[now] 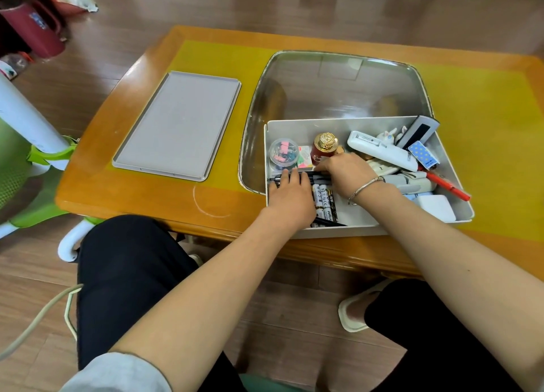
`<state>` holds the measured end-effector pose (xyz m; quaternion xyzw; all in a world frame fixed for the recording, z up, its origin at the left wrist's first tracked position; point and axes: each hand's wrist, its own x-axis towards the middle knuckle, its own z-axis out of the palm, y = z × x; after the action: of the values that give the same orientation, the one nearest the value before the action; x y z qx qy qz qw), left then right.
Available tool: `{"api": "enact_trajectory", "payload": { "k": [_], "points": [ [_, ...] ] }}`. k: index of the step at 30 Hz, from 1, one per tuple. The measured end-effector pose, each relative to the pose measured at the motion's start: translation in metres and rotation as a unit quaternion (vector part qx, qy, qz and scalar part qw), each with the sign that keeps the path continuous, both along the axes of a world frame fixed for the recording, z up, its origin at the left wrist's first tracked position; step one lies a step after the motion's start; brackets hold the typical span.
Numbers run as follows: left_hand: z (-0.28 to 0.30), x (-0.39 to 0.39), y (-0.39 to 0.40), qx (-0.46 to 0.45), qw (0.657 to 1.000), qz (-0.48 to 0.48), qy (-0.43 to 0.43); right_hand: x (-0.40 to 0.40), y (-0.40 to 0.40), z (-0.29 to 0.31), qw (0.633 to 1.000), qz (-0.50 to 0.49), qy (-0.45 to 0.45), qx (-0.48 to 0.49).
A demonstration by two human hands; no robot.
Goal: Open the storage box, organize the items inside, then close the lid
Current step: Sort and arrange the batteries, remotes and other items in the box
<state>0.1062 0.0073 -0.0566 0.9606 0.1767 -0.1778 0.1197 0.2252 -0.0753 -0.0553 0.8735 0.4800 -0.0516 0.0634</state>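
Inside the open storage box (pixel 365 229), my left hand (pixel 290 195) lies flat, fingers straight, on the black pens (pixel 319 176). My right hand (pixel 346 172) grips those pens. The lid (pixel 176 126) lies left of the box.

Open white storage box (pixel 459 167) on table's near edge, cluttered stationery inside, grey lid (pixel 176 126) flat, left
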Motion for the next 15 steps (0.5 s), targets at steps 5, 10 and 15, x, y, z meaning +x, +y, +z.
{"api": "enact_trajectory", "payload": {
  "k": [5, 10, 15],
  "points": [
    [0.002, 0.006, 0.002, 0.066, 0.997, -0.035, 0.035, -0.001, -0.017, 0.009, 0.996, -0.018, 0.064, 0.062],
    [0.01, 0.004, 0.009, 0.087, 0.992, -0.091, -0.028, -0.009, -0.036, 0.026, 0.983, -0.041, 0.142, 0.105],
    [0.014, -0.009, 0.018, 0.098, 0.969, -0.09, -0.208, -0.028, -0.034, 0.026, 0.963, -0.047, 0.267, -0.003]
  ]
}}
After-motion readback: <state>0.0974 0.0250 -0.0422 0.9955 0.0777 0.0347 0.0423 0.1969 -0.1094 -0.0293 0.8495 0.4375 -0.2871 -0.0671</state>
